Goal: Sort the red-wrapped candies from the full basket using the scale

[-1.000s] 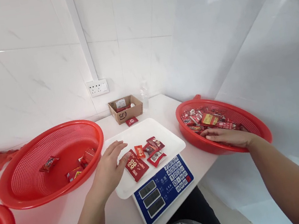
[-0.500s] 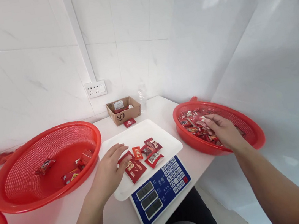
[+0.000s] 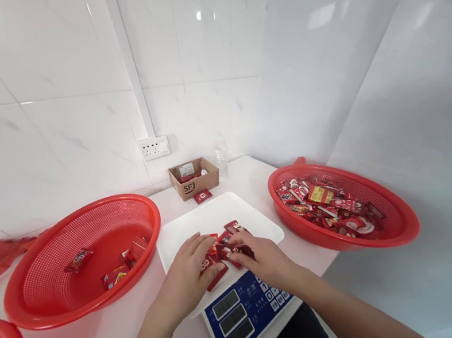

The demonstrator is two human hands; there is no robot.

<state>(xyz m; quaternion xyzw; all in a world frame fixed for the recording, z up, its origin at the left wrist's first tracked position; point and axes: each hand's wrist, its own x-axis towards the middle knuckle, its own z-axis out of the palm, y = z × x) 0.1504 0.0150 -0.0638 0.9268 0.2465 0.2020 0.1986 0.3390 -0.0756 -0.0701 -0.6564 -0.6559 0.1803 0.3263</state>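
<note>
Both hands are over the white weighing tray of the scale, close together around several red wrapped snack packets. My left hand is curled round a larger red packet, its thumb and fingers on either side. From the right, my right hand grips a dark red packet, thumb below and fingers above. Another dark red packet lies just behind it. My fingers partly cover the packets. Below the tray, the blue scale panel is partly hidden by my right hand.
A red basket heaped with packets stands at right. At left, another red basket holds a few; a third basket is partly visible. Behind the tray are a small cardboard box, a flat red packet and a clear bottle.
My right hand has moved left from the right basket to the tray, carrying a packet. My left hand has closed in on the packets. The view has shifted slightly.
</note>
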